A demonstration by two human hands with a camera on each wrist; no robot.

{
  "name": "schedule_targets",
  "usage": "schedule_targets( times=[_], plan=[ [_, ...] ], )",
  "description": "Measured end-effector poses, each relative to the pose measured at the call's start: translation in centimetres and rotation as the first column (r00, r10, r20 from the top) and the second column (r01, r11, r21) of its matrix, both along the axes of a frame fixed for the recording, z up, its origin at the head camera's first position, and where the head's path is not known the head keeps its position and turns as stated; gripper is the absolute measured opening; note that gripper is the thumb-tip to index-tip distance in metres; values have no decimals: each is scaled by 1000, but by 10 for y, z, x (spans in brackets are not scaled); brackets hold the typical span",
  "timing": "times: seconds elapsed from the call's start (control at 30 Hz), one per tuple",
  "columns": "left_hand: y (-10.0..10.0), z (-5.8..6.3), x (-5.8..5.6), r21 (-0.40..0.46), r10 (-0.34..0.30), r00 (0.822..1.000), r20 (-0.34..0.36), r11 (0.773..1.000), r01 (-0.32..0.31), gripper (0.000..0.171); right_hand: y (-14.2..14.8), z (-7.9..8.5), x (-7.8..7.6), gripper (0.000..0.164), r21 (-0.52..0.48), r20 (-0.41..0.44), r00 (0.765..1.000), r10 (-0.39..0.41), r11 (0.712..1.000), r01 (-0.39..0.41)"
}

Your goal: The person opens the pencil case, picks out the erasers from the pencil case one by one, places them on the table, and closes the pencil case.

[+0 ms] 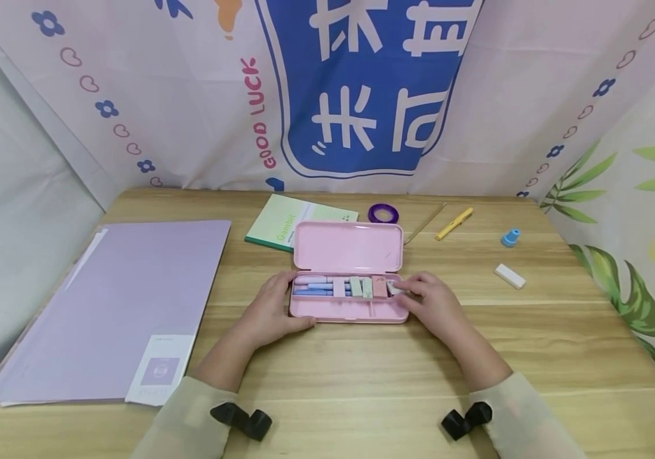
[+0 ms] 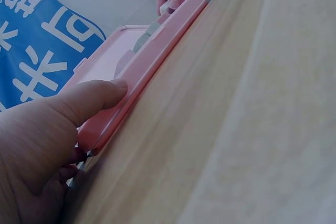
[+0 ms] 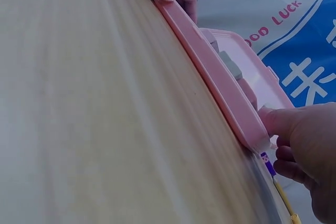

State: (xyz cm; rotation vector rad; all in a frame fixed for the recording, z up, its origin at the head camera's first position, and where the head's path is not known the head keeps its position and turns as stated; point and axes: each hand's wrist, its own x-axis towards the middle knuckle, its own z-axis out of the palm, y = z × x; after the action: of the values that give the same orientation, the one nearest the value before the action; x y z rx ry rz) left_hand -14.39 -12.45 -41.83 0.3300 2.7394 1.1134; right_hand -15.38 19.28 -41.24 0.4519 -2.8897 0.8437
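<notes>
A pink pencil case (image 1: 347,310) lies on the table with its lid (image 1: 348,247) raised at the back. Inside are several pens (image 1: 316,287) in white and blue, with small erasers across and beside them: a pale pink one (image 1: 338,287), two green ones and a salmon-pink one (image 1: 379,287). My left hand (image 1: 272,306) grips the case's left end, its thumb (image 2: 102,94) along the front wall. At the right end my right hand (image 1: 432,303) pinches a small whitish eraser (image 1: 394,287) inside the case; the fingers partly cover it.
Behind the case lie a green notebook (image 1: 272,220), purple tape roll (image 1: 383,213), pencil (image 1: 426,223) and yellow pen (image 1: 454,224). On the right are a blue cone-shaped piece (image 1: 510,238) and white eraser (image 1: 510,276). A large lilac folder (image 1: 132,299) covers the left side.
</notes>
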Motion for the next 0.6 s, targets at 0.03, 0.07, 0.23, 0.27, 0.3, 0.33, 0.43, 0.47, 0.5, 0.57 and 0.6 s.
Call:
schedule_targets(
  times=[0.03, 0.07, 0.23, 0.27, 0.3, 0.33, 0.43, 0.47, 0.5, 0.57, 0.6],
  plan=[
    [0, 0, 0, 0, 0, 1000, -1, 1000, 0, 97, 1, 0, 0, 29, 3, 1, 1000, -5, 1000, 5],
    [0, 0, 0, 0, 0, 1000, -1, 1000, 0, 97, 1, 1, 0, 28, 2, 5, 1000, -12, 1000, 12],
    [0, -1, 0, -2, 0, 1000, 1, 1000, 0, 97, 4, 3, 2, 28, -40, 47, 998, -46, 998, 48],
    [0, -2, 0, -1, 0, 1000, 0, 1000, 0, 97, 5, 3, 2, 28, -56, 59, 997, -52, 997, 56],
    [0, -2, 0, 3, 0, 1000, -2, 1000, 0, 96, 6, 3, 2, 27, -74, 70, 996, -55, 995, 60],
    [0, -2, 0, 7, -2, 1000, -6, 1000, 2, 96, 6, 3, 2, 27, -93, 83, 995, -59, 993, 67],
    [-1, -3, 0, 16, -7, 1000, -18, 1000, 7, 96, 8, 3, 3, 25, -139, 116, 991, -68, 987, 84],
    [-1, -3, 0, 19, -9, 1000, -23, 1000, 9, 96, 9, 3, 3, 25, -153, 127, 989, -69, 984, 89],
    [-1, -3, 0, 20, -10, 1000, -26, 1000, 10, 96, 10, 3, 3, 25, -167, 137, 988, -68, 982, 91],
    [-2, -4, 0, 17, -11, 999, -31, 1000, 11, 96, 11, 2, 2, 25, -184, 147, 987, -68, 978, 95],
    [-2, -4, 0, 17, -11, 999, -32, 1000, 12, 96, 12, 1, 2, 25, -190, 153, 986, -70, 977, 99]
  ],
)
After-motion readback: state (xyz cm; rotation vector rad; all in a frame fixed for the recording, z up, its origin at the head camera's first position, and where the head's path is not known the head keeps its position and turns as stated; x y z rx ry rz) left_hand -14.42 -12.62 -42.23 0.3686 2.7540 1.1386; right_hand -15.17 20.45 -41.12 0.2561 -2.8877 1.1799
